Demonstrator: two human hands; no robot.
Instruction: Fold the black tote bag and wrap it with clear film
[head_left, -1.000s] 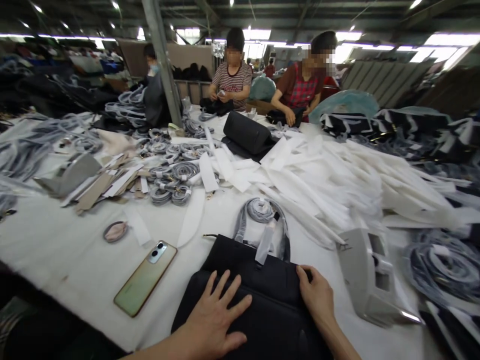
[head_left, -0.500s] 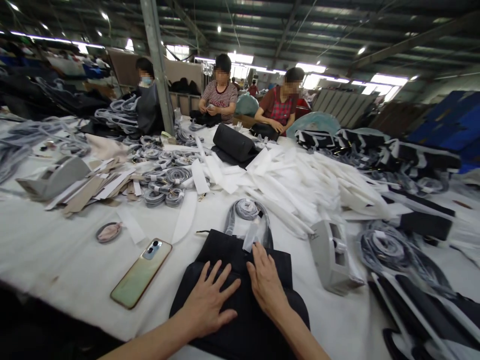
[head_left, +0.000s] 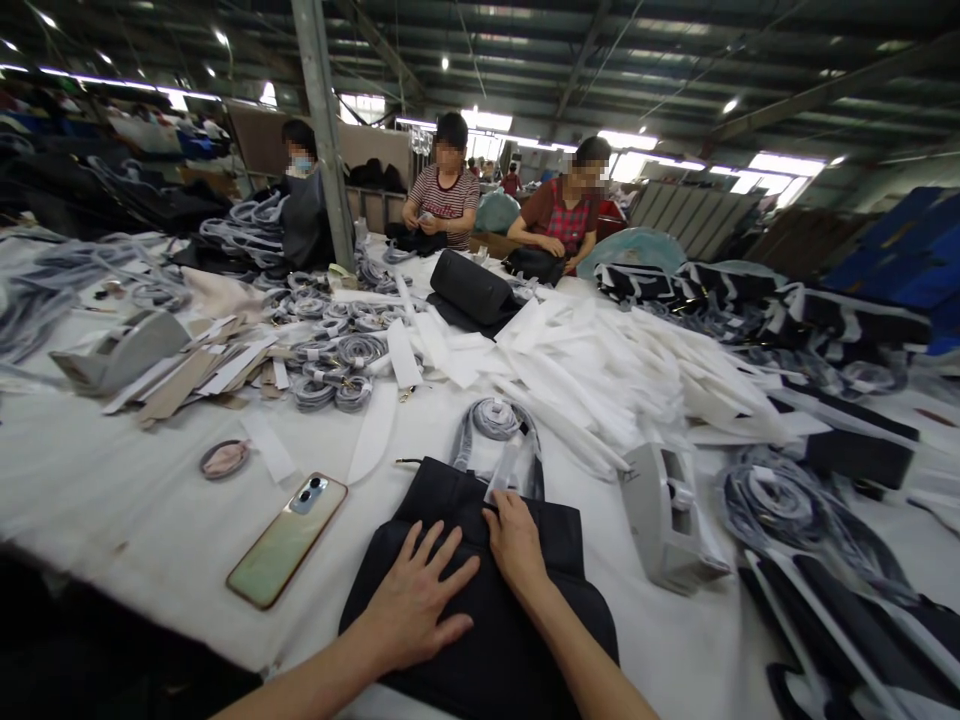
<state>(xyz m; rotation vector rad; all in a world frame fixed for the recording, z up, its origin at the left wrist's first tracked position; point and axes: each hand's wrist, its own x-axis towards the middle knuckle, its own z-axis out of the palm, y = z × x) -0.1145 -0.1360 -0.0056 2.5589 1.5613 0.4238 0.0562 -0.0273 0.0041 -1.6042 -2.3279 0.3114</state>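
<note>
A black bag (head_left: 525, 640) lies flat on the white-covered table in front of me. My left hand (head_left: 424, 595) rests palm down on its left side, fingers spread. Near the bag's top middle, my right hand (head_left: 517, 545) has its fingers drawn together at the lower end of a pale translucent strip (head_left: 502, 468), thumb tucked close by. The wrapped handle (head_left: 537, 440) arches beyond the bag's top edge. Inside that arch sits a coiled, wrapped strap (head_left: 495, 418). A small gold-ended zip pull (head_left: 407, 461) sticks out at the bag's upper left.
Left of the bag lie a phone (head_left: 289, 540) and a hair tie (head_left: 225, 459). A grey tape dispenser (head_left: 667, 520) stands on the right, another tape dispenser (head_left: 124, 350) far left. White sheets (head_left: 600, 370) heap up beyond. Wrapped coils (head_left: 772, 495) lie right. Co-workers (head_left: 559, 215) sit across the table.
My right hand's fingers have bent and closed at the strip's lower end, where they were stretched out before. My left hand stays in place on the bag. The view has shifted slightly.
</note>
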